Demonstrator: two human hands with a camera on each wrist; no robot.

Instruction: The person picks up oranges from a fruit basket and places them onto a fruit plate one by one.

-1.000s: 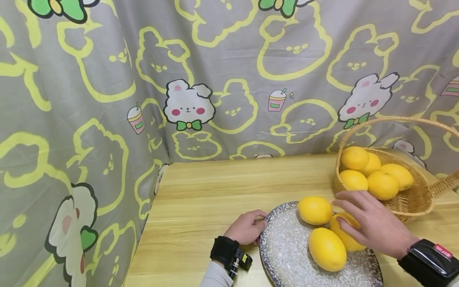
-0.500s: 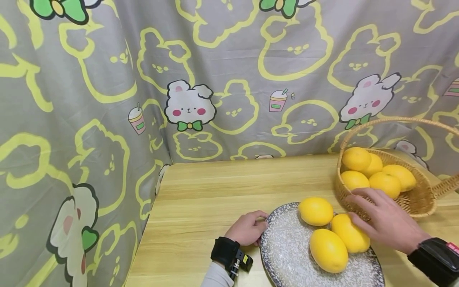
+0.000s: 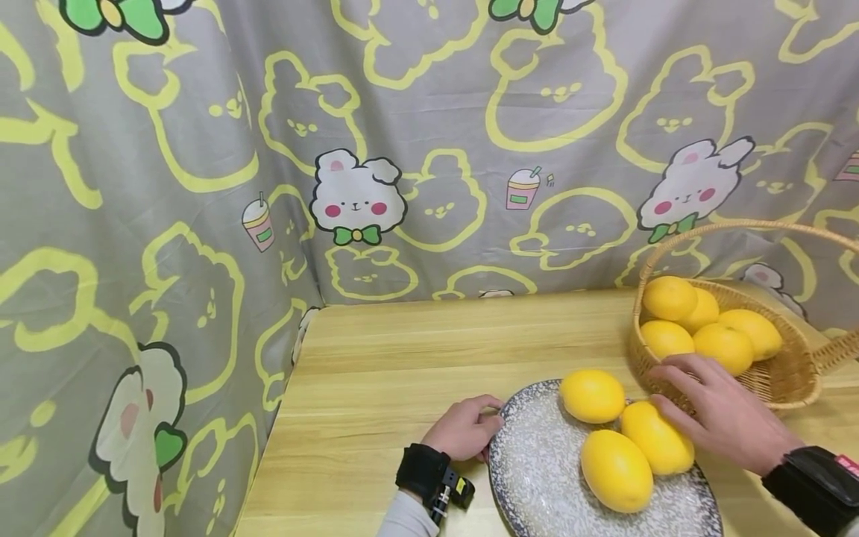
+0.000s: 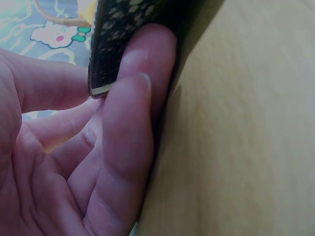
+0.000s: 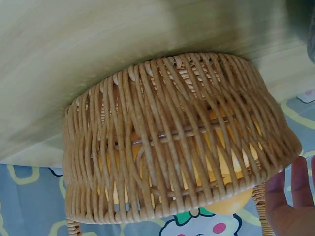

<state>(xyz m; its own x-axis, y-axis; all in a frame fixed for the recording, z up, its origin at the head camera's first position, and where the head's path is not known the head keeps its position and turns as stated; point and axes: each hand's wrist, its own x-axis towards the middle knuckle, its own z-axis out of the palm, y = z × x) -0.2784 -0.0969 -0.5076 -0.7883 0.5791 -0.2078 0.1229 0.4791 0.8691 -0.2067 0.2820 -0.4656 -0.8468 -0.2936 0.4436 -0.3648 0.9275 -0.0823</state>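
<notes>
My left hand (image 3: pixel 463 429) grips the left rim of a speckled grey plate (image 3: pixel 530 462); in the left wrist view its fingers (image 4: pixel 125 132) reach under the dark rim, with the thumb against the edge. Three lemons lie on the plate: one at the back (image 3: pixel 592 395), one in front (image 3: pixel 616 471) and one on the right (image 3: pixel 658 438). My right hand (image 3: pixel 721 410), fingers loosely bent and apart, hovers between the right lemon and the wicker basket (image 3: pixel 795 373). Its thumb tip is beside that lemon; whether they touch I cannot tell.
Inside the basket sit several yellow fruits (image 3: pixel 723 349), and its tall handle (image 3: pixel 751 224) arches over them. The wooden table (image 3: pixel 376 373) stretches left and behind the plate. A patterned grey curtain (image 3: pixel 436 112) hangs along the back and left sides.
From over the right lemon, my right hand has moved right toward the basket, leaving that lemon in full view on the plate. The left hand keeps its place at the rim.
</notes>
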